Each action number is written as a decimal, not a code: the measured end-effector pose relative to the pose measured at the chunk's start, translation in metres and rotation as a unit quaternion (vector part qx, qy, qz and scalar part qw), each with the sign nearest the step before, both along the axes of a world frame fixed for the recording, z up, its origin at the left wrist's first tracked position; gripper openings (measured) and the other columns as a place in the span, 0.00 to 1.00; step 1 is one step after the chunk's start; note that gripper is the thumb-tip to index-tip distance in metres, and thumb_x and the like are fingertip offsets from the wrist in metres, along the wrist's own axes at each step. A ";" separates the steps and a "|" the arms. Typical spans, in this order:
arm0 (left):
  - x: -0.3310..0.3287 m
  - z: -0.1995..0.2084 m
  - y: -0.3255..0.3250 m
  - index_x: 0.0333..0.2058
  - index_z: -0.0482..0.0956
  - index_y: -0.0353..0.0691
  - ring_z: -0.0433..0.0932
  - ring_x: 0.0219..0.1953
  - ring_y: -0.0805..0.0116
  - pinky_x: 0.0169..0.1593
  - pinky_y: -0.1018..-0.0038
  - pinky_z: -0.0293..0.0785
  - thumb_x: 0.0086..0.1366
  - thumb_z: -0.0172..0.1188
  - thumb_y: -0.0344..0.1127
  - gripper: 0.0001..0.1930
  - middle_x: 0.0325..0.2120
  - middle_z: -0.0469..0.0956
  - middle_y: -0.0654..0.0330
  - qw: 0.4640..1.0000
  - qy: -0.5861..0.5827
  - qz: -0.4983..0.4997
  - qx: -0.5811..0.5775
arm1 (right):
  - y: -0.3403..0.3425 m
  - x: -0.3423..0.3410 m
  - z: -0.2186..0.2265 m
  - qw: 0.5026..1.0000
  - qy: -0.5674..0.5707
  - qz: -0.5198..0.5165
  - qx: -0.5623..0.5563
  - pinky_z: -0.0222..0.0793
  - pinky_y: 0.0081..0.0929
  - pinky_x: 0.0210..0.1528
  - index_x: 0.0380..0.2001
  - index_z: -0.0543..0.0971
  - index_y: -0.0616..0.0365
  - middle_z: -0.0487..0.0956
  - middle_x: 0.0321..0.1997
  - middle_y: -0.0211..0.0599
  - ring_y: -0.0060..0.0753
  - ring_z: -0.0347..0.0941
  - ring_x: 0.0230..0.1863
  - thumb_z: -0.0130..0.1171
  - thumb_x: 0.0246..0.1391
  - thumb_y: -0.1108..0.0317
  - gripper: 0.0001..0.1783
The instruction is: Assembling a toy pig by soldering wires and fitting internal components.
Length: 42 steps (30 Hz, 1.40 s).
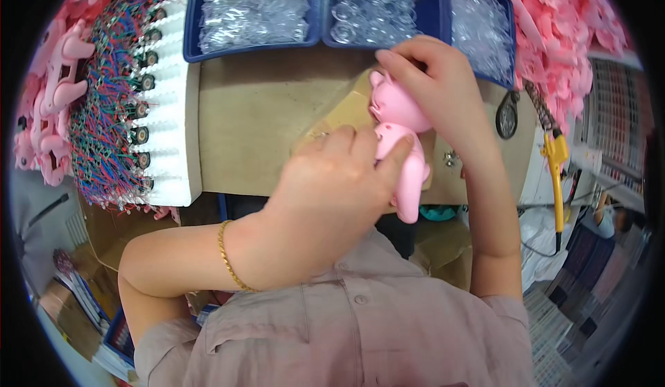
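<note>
A pink plastic toy animal with a rounded head and small ears is held over the work table, tilted, with a limb hanging toward me. My left hand is closed round its body, thumb on the near side. At the head, my right hand is closed with curled fingers against the top and right side. Whatever small thing its fingertips might pinch is hidden. Under the toy lies a yellowish sheet or pad on the tan table top.
Blue bins of transparent plastic parts line the back. At left, a white foam block carries wired round components; pink toy bodies lie beyond. Pink parts, a yellow-handled tool and small metal pieces are at right.
</note>
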State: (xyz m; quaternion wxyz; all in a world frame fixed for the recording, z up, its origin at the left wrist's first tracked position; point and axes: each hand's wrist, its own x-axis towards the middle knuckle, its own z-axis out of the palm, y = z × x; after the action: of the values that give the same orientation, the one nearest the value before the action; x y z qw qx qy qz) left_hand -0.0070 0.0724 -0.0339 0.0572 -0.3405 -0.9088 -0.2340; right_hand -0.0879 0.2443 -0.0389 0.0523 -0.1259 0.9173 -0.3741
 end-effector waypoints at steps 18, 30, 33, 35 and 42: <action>-0.014 0.007 -0.007 0.43 0.76 0.47 0.72 0.30 0.68 0.29 0.76 0.72 0.51 0.62 0.44 0.20 0.26 0.68 0.62 0.997 -0.073 -0.026 0.023 | 0.008 0.001 -0.018 0.997 0.057 -0.027 -0.046 0.63 0.25 0.28 0.30 0.76 0.66 0.71 0.22 0.35 0.25 0.68 0.24 0.47 0.62 0.67 0.13; -0.023 0.022 -0.013 0.43 0.71 0.32 0.75 0.38 0.53 0.40 0.65 0.73 0.53 0.65 0.49 0.27 0.35 0.73 0.53 0.979 -0.172 -0.069 -0.079 | 0.031 0.050 0.011 0.996 -0.024 -0.083 0.037 0.64 0.29 0.47 0.41 0.77 0.69 0.72 0.38 0.43 0.39 0.69 0.41 0.61 0.50 0.57 0.24; -0.018 0.017 -0.015 0.44 0.70 0.32 0.74 0.38 0.52 0.42 0.64 0.72 0.53 0.65 0.45 0.27 0.36 0.73 0.50 0.982 -0.170 -0.084 -0.009 | 0.032 0.051 0.010 0.997 0.011 -0.062 0.052 0.64 0.29 0.48 0.46 0.75 0.68 0.73 0.41 0.43 0.36 0.69 0.44 0.63 0.48 0.57 0.27; -0.007 0.014 -0.018 0.44 0.69 0.32 0.74 0.38 0.52 0.43 0.63 0.72 0.53 0.66 0.42 0.26 0.36 0.73 0.49 0.978 -0.179 -0.085 0.067 | 0.024 0.056 0.019 0.961 -0.167 -0.140 -0.172 0.63 0.29 0.53 0.53 0.68 0.64 0.72 0.47 0.42 0.33 0.68 0.50 0.67 0.44 0.61 0.34; 0.009 0.029 -0.029 0.48 0.71 0.37 0.76 0.39 0.52 0.41 0.62 0.73 0.48 0.69 0.41 0.29 0.38 0.75 0.49 0.951 -0.277 -0.099 0.096 | 0.013 0.110 0.034 0.971 0.152 0.064 -0.173 0.62 0.35 0.59 0.58 0.60 0.63 0.69 0.54 0.44 0.39 0.66 0.56 0.79 0.26 0.58 0.55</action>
State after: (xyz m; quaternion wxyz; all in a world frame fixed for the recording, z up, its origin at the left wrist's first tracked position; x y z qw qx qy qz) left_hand 0.0015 0.0433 -0.0045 -0.1874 -0.3437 -0.8239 -0.4098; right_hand 0.0216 0.2570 -0.0051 -0.0864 -0.2468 0.8261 -0.4993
